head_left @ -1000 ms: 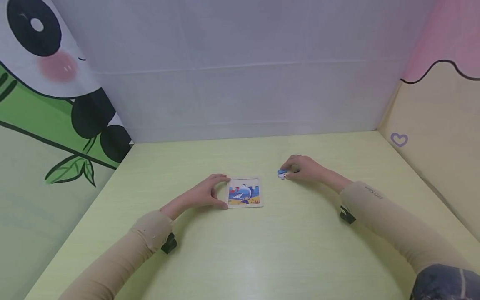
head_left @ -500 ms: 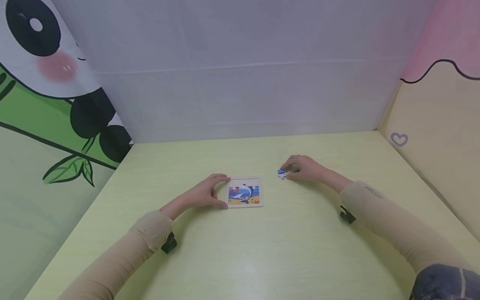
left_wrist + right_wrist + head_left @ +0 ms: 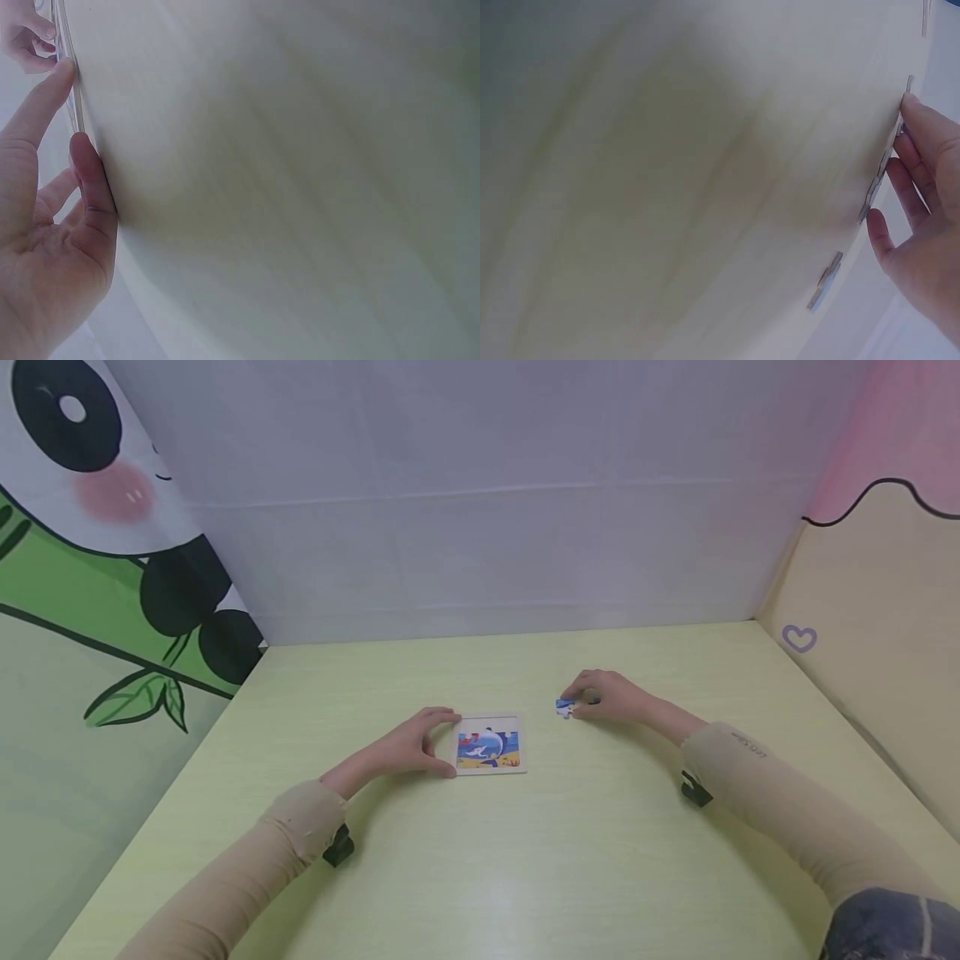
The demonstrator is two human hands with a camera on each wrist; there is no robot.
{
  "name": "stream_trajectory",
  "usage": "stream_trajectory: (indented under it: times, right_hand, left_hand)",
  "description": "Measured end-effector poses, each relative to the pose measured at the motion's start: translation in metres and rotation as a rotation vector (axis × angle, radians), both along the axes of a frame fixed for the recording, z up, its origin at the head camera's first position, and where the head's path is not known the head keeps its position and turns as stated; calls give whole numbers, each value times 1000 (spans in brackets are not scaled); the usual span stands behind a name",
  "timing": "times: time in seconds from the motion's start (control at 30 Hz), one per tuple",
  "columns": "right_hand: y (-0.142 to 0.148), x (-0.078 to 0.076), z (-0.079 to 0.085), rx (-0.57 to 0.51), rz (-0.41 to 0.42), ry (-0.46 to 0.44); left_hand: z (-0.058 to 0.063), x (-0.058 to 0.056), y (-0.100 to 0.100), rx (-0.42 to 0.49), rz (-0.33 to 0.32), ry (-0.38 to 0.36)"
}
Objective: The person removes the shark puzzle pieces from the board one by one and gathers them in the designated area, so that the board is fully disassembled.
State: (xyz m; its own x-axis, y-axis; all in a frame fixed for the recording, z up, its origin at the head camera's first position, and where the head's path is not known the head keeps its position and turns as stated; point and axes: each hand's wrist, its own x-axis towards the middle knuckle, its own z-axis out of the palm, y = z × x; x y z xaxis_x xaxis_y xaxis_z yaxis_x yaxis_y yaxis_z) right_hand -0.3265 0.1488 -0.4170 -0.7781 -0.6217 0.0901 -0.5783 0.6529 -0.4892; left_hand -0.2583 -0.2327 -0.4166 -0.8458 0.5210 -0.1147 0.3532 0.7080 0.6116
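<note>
A small square jigsaw puzzle tray [image 3: 486,775] with a dolphin picture lies flat on the table; bare board shows along its far part. My left hand [image 3: 411,745] holds the tray's left side, thumb at the near corner and index finger at the far corner. To the right of the tray, my right hand [image 3: 611,697] pinches a blue-and-white puzzle piece [image 3: 564,709] flat at the table, thumb on its near side. More pieces [image 3: 875,184] lie under these fingers in the right wrist view, partly hidden and seen edge-on.
Another loose puzzle piece [image 3: 825,282] lies beside the right hand in the right wrist view. The pale yellow table [image 3: 480,860] ends at a white back wall [image 3: 487,560]. Printed panels stand at the left and right sides.
</note>
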Motion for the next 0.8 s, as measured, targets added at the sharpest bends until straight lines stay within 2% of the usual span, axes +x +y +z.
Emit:
stream_trajectory:
  times: [0.33,0.53,0.8]
  right_hand:
    - [0,2,4,124,-23,33]
    - [0,3,4,144,-24,37]
    - [-4,8,8,145,-71,15]
  left_hand:
    - [-2,-1,-3,-3,-5,-3]
    - [-3,-2,-3,-11,-2,-5]
    - [-2,-2,-2,-23,-1,-23]
